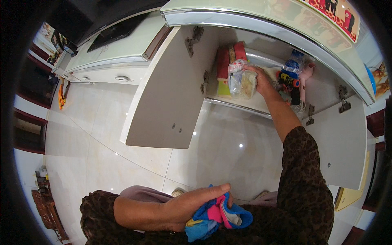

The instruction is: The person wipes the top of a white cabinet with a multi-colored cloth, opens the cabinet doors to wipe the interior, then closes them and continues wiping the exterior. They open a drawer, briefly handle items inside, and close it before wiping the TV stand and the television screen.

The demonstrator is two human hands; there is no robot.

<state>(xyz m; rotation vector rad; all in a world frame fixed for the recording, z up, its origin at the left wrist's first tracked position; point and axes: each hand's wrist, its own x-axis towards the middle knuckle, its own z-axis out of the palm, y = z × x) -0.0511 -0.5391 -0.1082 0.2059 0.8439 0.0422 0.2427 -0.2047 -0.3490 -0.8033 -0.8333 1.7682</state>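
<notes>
Close to my body, my left hand (199, 202) grips a crumpled cloth (219, 214) in blue, pink and yellow. My right hand (258, 78) reaches into an open cabinet and is closed around the right side of a clear plastic bag (242, 81). The bag's pale contents are hard to make out. Behind it, at the left of the shelf (260, 104), stand a red box (223, 61) and a yellow-green item (224, 88). Right of my hand lie a pink hair dryer (304, 76), a blue-wrapped package (293, 64) and a yellow-and-black toy (286, 79).
The left cabinet door (168, 101) and the right door (340, 144) both stand open toward me. A pale glossy countertop (260, 12) overhangs the cabinet. Drawers (107, 76) are at the left. Below spreads the glossy tiled floor (128, 159).
</notes>
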